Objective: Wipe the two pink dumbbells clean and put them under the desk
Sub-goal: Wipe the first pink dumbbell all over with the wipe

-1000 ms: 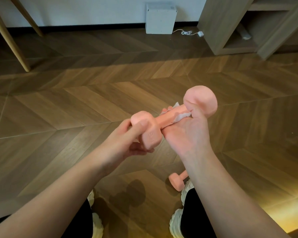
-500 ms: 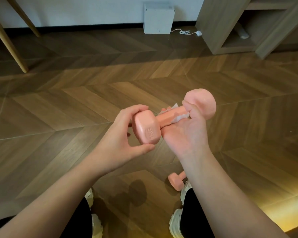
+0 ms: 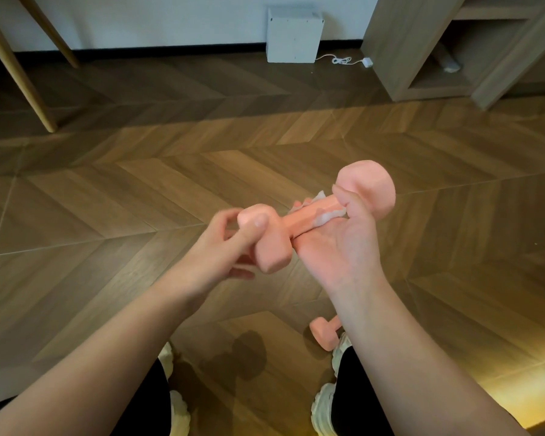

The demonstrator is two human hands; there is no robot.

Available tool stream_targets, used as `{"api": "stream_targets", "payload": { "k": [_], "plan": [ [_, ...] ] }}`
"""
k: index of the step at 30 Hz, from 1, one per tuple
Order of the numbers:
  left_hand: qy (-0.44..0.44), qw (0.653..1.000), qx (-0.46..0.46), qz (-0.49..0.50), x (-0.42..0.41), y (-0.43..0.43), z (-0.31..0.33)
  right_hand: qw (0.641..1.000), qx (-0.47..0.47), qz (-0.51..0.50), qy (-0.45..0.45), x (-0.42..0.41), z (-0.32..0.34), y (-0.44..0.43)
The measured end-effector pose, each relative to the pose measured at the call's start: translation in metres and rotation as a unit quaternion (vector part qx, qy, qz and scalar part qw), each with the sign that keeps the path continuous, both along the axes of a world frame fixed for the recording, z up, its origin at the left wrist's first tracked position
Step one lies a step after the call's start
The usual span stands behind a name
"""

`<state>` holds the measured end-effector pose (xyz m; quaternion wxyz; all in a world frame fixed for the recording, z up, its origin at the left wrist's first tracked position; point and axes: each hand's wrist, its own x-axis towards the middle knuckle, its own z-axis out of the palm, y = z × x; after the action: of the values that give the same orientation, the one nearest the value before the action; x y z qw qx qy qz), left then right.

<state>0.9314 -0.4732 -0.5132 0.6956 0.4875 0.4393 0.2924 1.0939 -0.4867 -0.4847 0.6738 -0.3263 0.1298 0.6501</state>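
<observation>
Dumbbell (image 3: 299, 221), pink, up in the air between both hands, above the wooden floor (image 3: 139, 196). It lies slanted: near head low and to the left, far head higher and to the right. We note the left grip (image 3: 221, 247) wrapped round the near head, thumb on top, fingers curled beneath. This hand is blurred, so finger detail is poor. Right grip (image 3: 340, 247) sits palm-up under the handle, holding a white wipe (image 3: 326, 215) against it. Its thumb presses down beside the far head, and fingertips peek over the handle's far side. Wipe shows crumpled on both sides of the handle.

Second pink dumbbell (image 3: 323, 336) lies on the floor below, just beside our right shoe (image 3: 339, 346), partly hidden by the right forearm (image 3: 390, 341). Left shoe (image 3: 177, 407) near the bottom edge, black trousers (image 3: 145, 401) on both legs.

Further out: floor laid in chevron boards. White box (image 3: 293, 36) against the far wall (image 3: 139, 20), a white cable (image 3: 343, 60) trailing from it to the right. Two slanted pale wooden legs (image 3: 16, 73) at far left. Wooden shelf unit (image 3: 422, 51) at upper right, with a small pale object in its lower compartment that we cannot identify
</observation>
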Motion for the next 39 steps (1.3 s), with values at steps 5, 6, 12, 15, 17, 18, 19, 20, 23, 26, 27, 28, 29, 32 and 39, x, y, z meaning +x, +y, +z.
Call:
{"api": "stream_targets", "payload": {
  "k": [5,6,12,15,17,18,19,20,23,26,27,28,29,32,39],
  "plan": [
    [0.196,0.928,0.317,-0.013,0.001,-0.006,0.0,1.0,-0.011,-0.012,-0.006,0.0,0.001,0.001],
    [0.198,0.913,0.356,-0.027,-0.001,-0.004,-0.004,1.0,-0.01,-0.014,-0.007,0.0,0.002,0.001],
    [-0.062,0.996,-0.064,-0.023,0.005,-0.007,0.0,1.0,0.001,-0.001,0.002,0.001,0.001,0.0],
    [0.17,0.92,0.351,-0.038,0.001,-0.008,0.003,1.0,0.014,0.001,0.013,0.001,0.001,0.001],
    [0.229,0.84,0.482,-0.094,-0.007,-0.003,0.001,1.0,0.011,0.004,0.013,0.0,0.0,0.0],
    [0.212,0.868,0.437,-0.107,-0.008,-0.002,0.003,1.0,0.01,0.006,0.009,0.0,-0.001,0.0],
    [0.172,0.917,0.347,-0.092,-0.005,-0.005,0.008,1.0,0.009,0.008,0.003,0.0,-0.001,0.0],
    [0.123,0.961,0.24,-0.064,0.0,-0.008,0.01,1.0,0.008,0.009,-0.005,0.0,-0.002,-0.001],
    [0.0,1.0,-0.022,-0.001,0.01,-0.01,0.007,1.0,-0.001,0.017,-0.026,-0.001,-0.001,0.0],
    [-0.026,0.995,-0.093,0.024,0.011,-0.01,0.003,0.999,-0.003,0.029,-0.026,-0.001,0.0,0.001],
    [-0.021,0.998,-0.056,0.036,0.01,-0.012,0.001,0.999,-0.002,0.03,-0.016,0.0,0.001,0.001],
    [0.007,0.999,0.015,0.044,0.009,-0.014,0.002,1.0,0.001,0.025,-0.005,0.002,0.002,0.002],
    [0.064,0.99,0.118,0.044,0.008,-0.015,0.002,1.0,0.001,0.015,0.0,0.005,0.003,0.003],
    [0.193,0.883,0.428,-0.009,0.002,-0.012,-0.002,1.0,-0.011,-0.011,-0.003,0.015,0.003,0.004],
    [0.087,0.99,0.104,0.023,0.007,-0.011,-0.006,0.993,-0.013,0.046,-0.107,0.017,-0.013,0.004]
  ]
}}
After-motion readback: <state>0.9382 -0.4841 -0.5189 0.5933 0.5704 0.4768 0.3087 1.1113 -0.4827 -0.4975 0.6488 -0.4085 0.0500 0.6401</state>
